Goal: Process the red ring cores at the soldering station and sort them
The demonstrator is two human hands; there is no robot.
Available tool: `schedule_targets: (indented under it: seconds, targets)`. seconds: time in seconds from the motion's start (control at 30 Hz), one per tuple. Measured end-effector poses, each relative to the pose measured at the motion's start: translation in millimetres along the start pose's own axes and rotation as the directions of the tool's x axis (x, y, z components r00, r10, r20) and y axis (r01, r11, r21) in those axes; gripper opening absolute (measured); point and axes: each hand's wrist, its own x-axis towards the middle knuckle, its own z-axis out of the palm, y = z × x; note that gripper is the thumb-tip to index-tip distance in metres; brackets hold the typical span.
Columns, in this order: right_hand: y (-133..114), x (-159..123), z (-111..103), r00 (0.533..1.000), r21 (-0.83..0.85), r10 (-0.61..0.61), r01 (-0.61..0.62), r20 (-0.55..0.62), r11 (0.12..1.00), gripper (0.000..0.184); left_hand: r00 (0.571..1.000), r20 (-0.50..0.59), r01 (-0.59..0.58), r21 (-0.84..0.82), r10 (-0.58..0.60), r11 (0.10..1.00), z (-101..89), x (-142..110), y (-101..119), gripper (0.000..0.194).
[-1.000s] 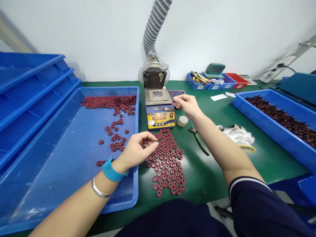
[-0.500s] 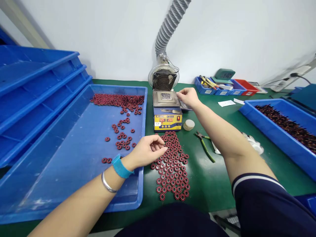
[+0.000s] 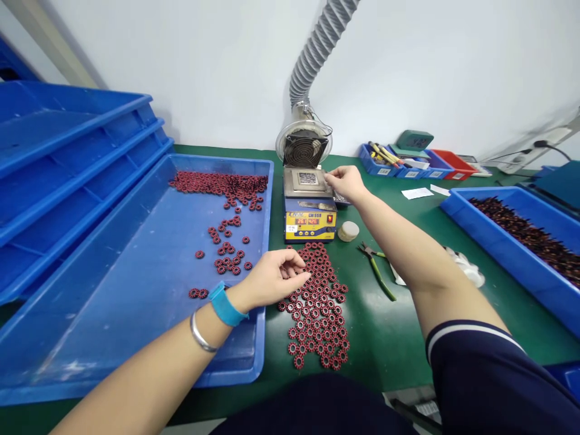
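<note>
My left hand (image 3: 281, 275) hovers over the left edge of many small red toothed rings (image 3: 317, 329) spread on the table. Its fingers are loosely curled, the thumb stands apart, and nothing shows between them. My right hand (image 3: 347, 182) is at the right edge of a solder pot (image 3: 310, 205) with a yellow front and lit red digits. Thumb and fingertips are pinched together there; what they hold, if anything, is too small to make out. A square bath of silvery metal (image 3: 308, 178) sits in the pot's top plate.
More red rings lie in a large blue tray (image 3: 136, 241) at left, beside stacked blue trays (image 3: 81, 145). A grey duct (image 3: 317, 51) rises behind the pot. Right of it are a round pale pad (image 3: 348, 231), green-handled cutters (image 3: 381, 278) and a blue bin (image 3: 512, 244) of dark copper-coloured parts.
The view has shifted slightly. Both hands keep nearly the same place and pose, the right one still pinched at the pot's edge. The digits on the pot's display read differently.
</note>
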Motion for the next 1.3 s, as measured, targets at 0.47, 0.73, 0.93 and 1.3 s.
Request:
schedule_targets:
  seconds: [0.47, 0.73, 0.93, 1.3]
  targets:
    - [-36, -45, -29, 0.946, 0.58, 0.2, -0.315, 0.255, 0.751, 0.027, 1.0, -0.002, -0.014, -0.027, 0.014, 1.0, -0.3, 1, -2, 0.019]
    - [-46, -154, -15, 0.971, 0.62, -0.152, 0.006, 0.183, 0.785, 0.027, 0.992, -0.097, 0.03, -0.454, -0.082, 0.891, 3.2, 3, 1, 0.049]
    - [-32, -231, -9, 0.698, 0.148, -0.684, 0.714, -0.211, 0.684, 0.017, 0.999, 0.018, 0.049, -0.57, -0.048, 0.82, 12.5, -3, 3, 0.042]
    - [-3, -258, -29, 0.659, 0.086, -0.717, 0.747, -0.229, 0.659, 0.032, 0.967, -0.221, -0.124, 0.04, 0.13, 0.991, -18.6, -34, 27, 0.018]
